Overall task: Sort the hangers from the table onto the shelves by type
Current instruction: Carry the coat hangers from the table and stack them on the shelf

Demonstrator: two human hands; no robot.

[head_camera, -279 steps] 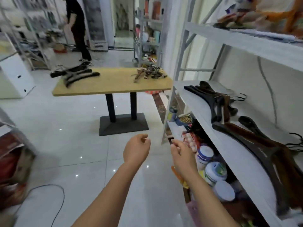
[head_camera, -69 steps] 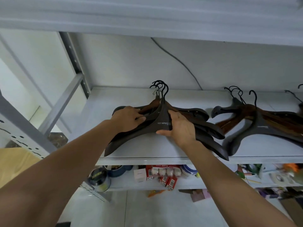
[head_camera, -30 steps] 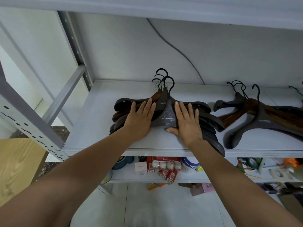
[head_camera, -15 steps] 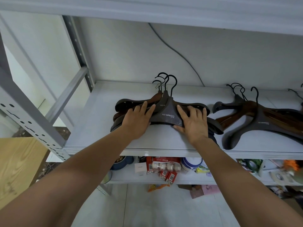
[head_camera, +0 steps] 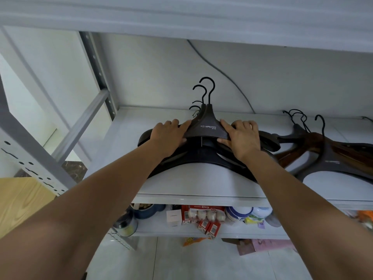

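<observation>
A stack of dark wide-shouldered hangers point(head_camera: 205, 128) lies on the white middle shelf point(head_camera: 181, 188), black hooks pointing at the back wall. My left hand point(head_camera: 168, 135) grips the left shoulder of the top hangers, fingers over them and thumb below. On the right shoulder, my right hand point(head_camera: 243, 137) holds the same way. The top hanger carries pale lettering and stands tilted up off the lower ones. A second pile of black and brown hangers point(head_camera: 331, 156) lies on the same shelf to the right, apart from my hands.
The upper shelf board point(head_camera: 181, 17) hangs close overhead. A grey perforated upright point(head_camera: 30, 158) and a diagonal brace point(head_camera: 80, 126) stand at left. Tins, jars and small boxes point(head_camera: 201, 217) fill the lower shelf. A wooden table corner point(head_camera: 20, 199) shows at far left. A cable point(head_camera: 222, 73) runs down the wall.
My hands lay flat on the stack; now their thumbs are tucked under and they grip the top hangers. The top hangers have tilted up, hooks higher against the wall.
</observation>
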